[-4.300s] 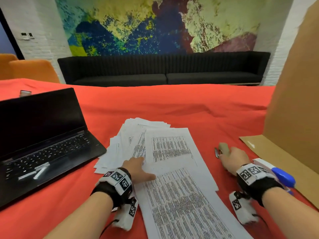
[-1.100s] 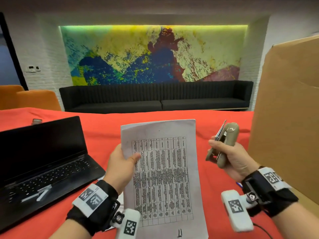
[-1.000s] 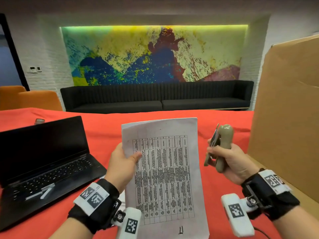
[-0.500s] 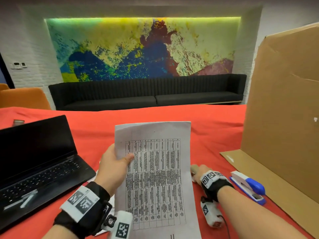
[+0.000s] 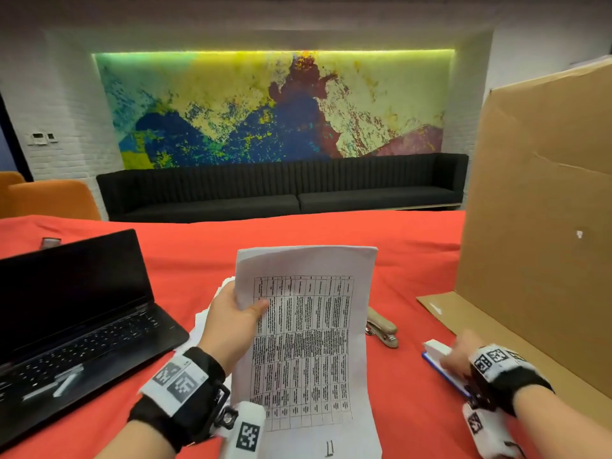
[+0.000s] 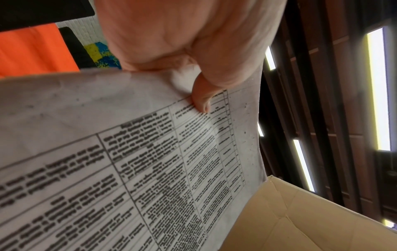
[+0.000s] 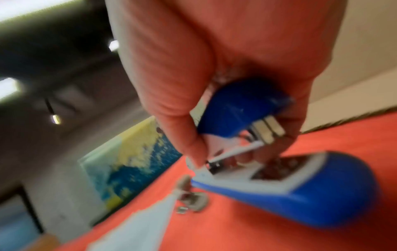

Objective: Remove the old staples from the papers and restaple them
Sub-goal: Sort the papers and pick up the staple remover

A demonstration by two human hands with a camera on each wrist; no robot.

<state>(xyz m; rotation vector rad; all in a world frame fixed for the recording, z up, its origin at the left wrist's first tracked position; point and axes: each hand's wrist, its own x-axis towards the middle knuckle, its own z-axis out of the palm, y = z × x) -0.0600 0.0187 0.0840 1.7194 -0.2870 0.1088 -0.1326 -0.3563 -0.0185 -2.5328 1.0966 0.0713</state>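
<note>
left hand: grips printed papers upright, left of the blue stapler
right hand: fingers curled around blue stapler on red tablecloth
beige staple remover: between papers and stapler

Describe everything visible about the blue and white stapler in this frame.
The blue and white stapler looks like glossy plastic: a white top, blue body and metal parts inside. In the right wrist view it gapes open, its base on the red tablecloth near the cardboard box. The right hand curls round its upper arm. Motion blur hides finer detail, including any staples.
</note>
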